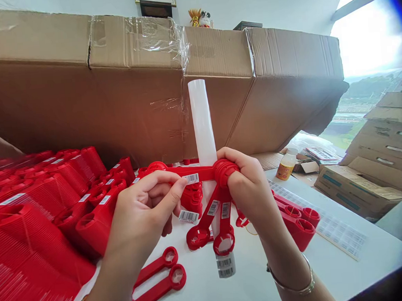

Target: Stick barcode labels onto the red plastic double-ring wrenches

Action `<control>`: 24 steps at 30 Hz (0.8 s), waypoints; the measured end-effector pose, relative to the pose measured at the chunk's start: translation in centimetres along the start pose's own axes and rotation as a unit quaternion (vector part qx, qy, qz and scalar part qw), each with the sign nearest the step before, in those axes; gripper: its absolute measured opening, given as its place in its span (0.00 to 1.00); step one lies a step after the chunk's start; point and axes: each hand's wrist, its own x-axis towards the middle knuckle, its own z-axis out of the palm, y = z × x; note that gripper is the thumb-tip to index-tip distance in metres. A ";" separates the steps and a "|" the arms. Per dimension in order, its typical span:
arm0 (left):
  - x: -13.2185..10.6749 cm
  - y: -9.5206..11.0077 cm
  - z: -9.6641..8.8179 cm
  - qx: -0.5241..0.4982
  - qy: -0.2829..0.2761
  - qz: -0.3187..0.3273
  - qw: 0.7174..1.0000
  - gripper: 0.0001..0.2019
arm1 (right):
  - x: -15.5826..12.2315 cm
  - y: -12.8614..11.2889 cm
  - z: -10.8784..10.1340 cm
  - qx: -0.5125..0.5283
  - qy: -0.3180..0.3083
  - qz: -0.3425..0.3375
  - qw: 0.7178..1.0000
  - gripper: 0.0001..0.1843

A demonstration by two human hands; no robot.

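My right hand [246, 177] grips a fanned bunch of red plastic pieces with ringed ends [225, 171] at one end. Two of its arms point down, each with a barcode label on it, and another arm reaches left. My left hand [150, 209] pinches at the left end of a barcode label [192, 178] lying on that leftward arm. Just beneath its fingers is a second barcode label [188, 217]; what it is attached to is unclear. A long white strip [202, 123] rises behind the bunch, and several barcode labels [225, 271] show at its lower end.
Stacked red pieces [32, 245] crowd the left side. Two loose pieces [159, 288] lie in front, with another stack [297, 221] at right beside label sheets [337, 235]. A large cardboard box [133, 114] spans the back. A bottle [286, 165] and cartons [358, 187] stand right.
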 end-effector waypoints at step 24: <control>1.7 -1.8 -0.5 -0.001 -0.032 0.019 0.999 0.08 | -0.6 -0.6 0.2 0.006 -0.005 -0.013 1.000 0.09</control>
